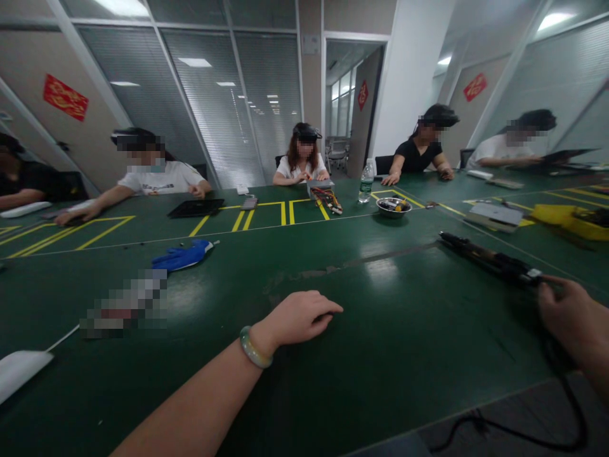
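My left hand (304, 315) rests on the green tabletop, a jade-like bangle (255, 348) on its wrist. Its fingers are loosely stretched out, with nothing visible in them. At the right, my right hand (568, 314) pinches the rear end of a long black tool that looks like an electric screwdriver (490, 257). The tool's narrow tip points away to the left, and a black cord (568, 387) hangs from its rear past the table edge. Part of the right hand lies outside the picture.
A blue work glove (183, 256) lies left, near a blurred-out object (126, 304) and a white device (21, 374). Across the table are a metal bowl (394, 206), water bottle (366, 182), grey box with wires (321, 187) and yellow tray (571, 219). Several co-workers sit opposite.
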The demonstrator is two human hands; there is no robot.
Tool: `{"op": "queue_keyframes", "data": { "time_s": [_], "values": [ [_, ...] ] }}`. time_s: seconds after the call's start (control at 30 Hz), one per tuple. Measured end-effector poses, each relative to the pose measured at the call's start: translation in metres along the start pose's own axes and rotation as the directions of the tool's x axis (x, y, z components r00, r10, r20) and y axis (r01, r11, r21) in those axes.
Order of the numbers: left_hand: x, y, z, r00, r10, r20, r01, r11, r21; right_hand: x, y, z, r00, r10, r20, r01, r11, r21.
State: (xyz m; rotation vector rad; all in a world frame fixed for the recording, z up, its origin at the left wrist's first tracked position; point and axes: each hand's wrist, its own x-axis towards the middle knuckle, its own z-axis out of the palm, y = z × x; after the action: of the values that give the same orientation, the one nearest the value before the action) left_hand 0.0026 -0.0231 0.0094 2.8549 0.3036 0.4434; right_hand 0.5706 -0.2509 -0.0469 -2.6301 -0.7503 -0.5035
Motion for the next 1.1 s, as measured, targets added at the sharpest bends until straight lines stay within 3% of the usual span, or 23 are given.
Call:
{"op": "queue_keyframes", "data": {
  "time_s": [0.1, 0.17, 0.23, 0.3, 0.37, 0.43, 0.5, 0.6, 0.77, 0.87, 0.97, 1.03, 1.1],
  "values": [
    [0.0, 0.0, -0.001, 1.0, 0.01, 0.003, -0.01, 1.0, -0.02, -0.006, -0.018, -0.006, 0.992, -0.122, 0.025, 0.123, 0.991, -0.046],
    [0.0, 0.0, -0.001, 1.0, 0.014, 0.004, -0.014, 1.0, -0.024, -0.001, -0.025, -0.006, 0.962, -0.257, -0.092, 0.253, 0.966, -0.056],
    [0.0, 0.0, -0.002, 1.0, 0.02, 0.005, -0.02, 0.999, -0.026, 0.012, -0.028, -0.002, 0.932, -0.318, -0.172, 0.313, 0.948, -0.057],
    [0.0, 0.001, -0.003, 1.0, 0.027, 0.01, -0.027, 0.999, -0.027, 0.027, -0.029, 0.004, 0.959, -0.26, -0.108, 0.258, 0.966, -0.036],
    [0.001, 0.001, -0.004, 1.0, 0.028, 0.01, -0.027, 0.999, -0.025, 0.041, -0.028, 0.011, 0.989, -0.136, 0.06, 0.138, 0.99, -0.016],
    [0.001, 0.001, -0.004, 1.0, 0.027, 0.011, -0.027, 0.999, -0.024, 0.052, -0.028, 0.018, 0.983, -0.009, 0.181, 0.013, 1.0, -0.02],
    [0.001, 0.0, -0.005, 0.999, 0.031, 0.013, -0.031, 0.999, -0.028, 0.058, -0.027, 0.024, 0.98, 0.056, 0.193, -0.052, 0.998, -0.024],
    [0.0, -0.001, -0.005, 0.999, 0.035, 0.014, -0.035, 0.999, -0.032, 0.061, -0.026, 0.027, 0.984, 0.06, 0.165, -0.058, 0.998, -0.018],
    [0.001, -0.002, -0.003, 0.999, 0.042, 0.012, -0.042, 0.999, -0.018, 0.05, -0.037, 0.019, 0.975, 0.097, 0.199, -0.089, 0.995, -0.047],
    [0.0, -0.002, -0.003, 0.999, 0.047, -0.014, -0.047, 0.999, -0.002, 0.03, -0.053, 0.011, 0.975, 0.003, 0.223, -0.004, 1.0, 0.004],
    [0.0, -0.001, -0.004, 0.997, 0.043, -0.066, -0.042, 0.999, 0.019, -0.004, -0.085, 0.005, 0.946, -0.189, 0.263, 0.17, 0.981, 0.095],
    [0.0, 0.001, -0.006, 0.992, 0.032, -0.124, -0.027, 0.999, 0.04, -0.034, -0.118, 0.0, 0.892, -0.372, 0.257, 0.331, 0.925, 0.189],
    [0.001, 0.004, -0.009, 0.979, 0.009, -0.204, 0.005, 0.998, 0.07, -0.07, -0.161, -0.007, 0.808, -0.542, 0.231, 0.473, 0.83, 0.295]
  ]
}}
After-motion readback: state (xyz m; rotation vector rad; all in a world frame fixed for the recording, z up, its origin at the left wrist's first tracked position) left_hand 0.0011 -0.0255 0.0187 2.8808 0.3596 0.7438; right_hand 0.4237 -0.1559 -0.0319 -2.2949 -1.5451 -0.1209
